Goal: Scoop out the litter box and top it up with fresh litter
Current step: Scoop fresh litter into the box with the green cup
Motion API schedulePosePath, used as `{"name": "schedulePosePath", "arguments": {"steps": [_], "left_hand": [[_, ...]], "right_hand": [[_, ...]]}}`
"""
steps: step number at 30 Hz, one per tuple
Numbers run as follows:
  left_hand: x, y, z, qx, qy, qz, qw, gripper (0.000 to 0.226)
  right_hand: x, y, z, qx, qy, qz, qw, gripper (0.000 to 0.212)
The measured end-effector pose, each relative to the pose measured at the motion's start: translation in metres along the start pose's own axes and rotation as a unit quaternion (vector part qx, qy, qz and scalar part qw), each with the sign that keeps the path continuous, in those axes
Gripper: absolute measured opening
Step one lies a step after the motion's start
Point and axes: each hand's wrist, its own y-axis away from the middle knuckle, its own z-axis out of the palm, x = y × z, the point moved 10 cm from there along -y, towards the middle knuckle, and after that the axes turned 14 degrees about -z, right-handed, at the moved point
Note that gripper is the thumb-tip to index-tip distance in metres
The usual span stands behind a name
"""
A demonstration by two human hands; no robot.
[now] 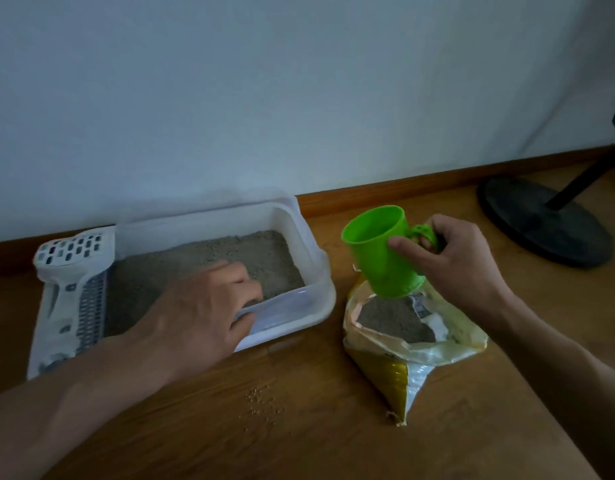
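Note:
A white plastic litter box (pixel 313 271) stands on the wooden floor against the wall, holding grey litter (pixel 229 254). My left hand (pixel 198 313) grips its near rim, fingers inside and thumb outside. A white slotted scoop (pixel 70 292) lies along the box's left end. To the right sits an open yellow and white litter bag (pixel 403 344) with grey litter showing in its mouth. My right hand (pixel 451 261) holds a green plastic cup (pixel 382 251) by its handle, tilted leftward just above the bag's opening. I cannot see inside the cup.
A black round stand base (pixel 545 220) with a slanted pole sits at the far right by the wall. Several spilled litter grains (pixel 261 403) lie on the floor in front of the box. A brown skirting board (pixel 403 192) runs along the wall.

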Motion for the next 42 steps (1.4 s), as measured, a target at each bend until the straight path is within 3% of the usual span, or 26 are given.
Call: {"name": "schedulePosePath", "arguments": {"steps": [5,8,11,15,20,25,30,32,35,37,42], "left_hand": [[0.054,-0.013,-0.001,0.003,0.025,0.062,0.998,0.02],[0.084,-0.015,0.006,-0.004,0.039,0.093,0.995,0.025],[0.11,-0.02,0.015,-0.028,0.049,0.109,0.992,0.039],[0.142,-0.027,0.043,-0.051,-0.048,0.151,0.986,0.053],[0.147,-0.044,0.084,-0.038,-0.187,0.154,0.97,0.025],[0.14,-0.05,0.088,-0.049,-0.123,0.144,0.981,0.021],[0.14,-0.046,0.084,-0.048,-0.078,0.139,0.986,0.017],[0.138,-0.045,0.086,-0.048,-0.064,0.137,0.987,0.016],[0.132,-0.047,0.087,-0.049,-0.047,0.121,0.99,0.016],[0.127,-0.048,0.086,-0.05,-0.036,0.107,0.992,0.017],[0.122,-0.05,0.082,-0.052,-0.004,0.099,0.994,0.015]], "right_hand": [[0.02,0.025,-0.04,0.034,-0.075,0.018,0.996,0.051],[0.025,0.036,-0.054,0.014,-0.068,0.0,0.998,0.052],[0.033,0.047,-0.054,-0.052,-0.024,-0.011,0.998,0.044],[0.047,0.065,-0.028,-0.184,0.069,0.001,0.98,0.029],[0.067,0.065,0.014,-0.247,0.199,0.003,0.948,0.028],[0.078,0.053,0.049,-0.262,0.318,-0.042,0.91,0.031],[0.084,0.055,0.091,-0.312,0.37,-0.071,0.872,0.01],[0.084,0.057,0.107,-0.335,0.361,-0.086,0.866,0.006],[0.082,0.055,0.11,-0.328,0.318,-0.086,0.886,0.035],[0.084,0.056,0.11,-0.331,0.31,-0.098,0.886,0.043],[0.083,0.066,0.106,-0.3,0.123,-0.108,0.94,0.034]]}}
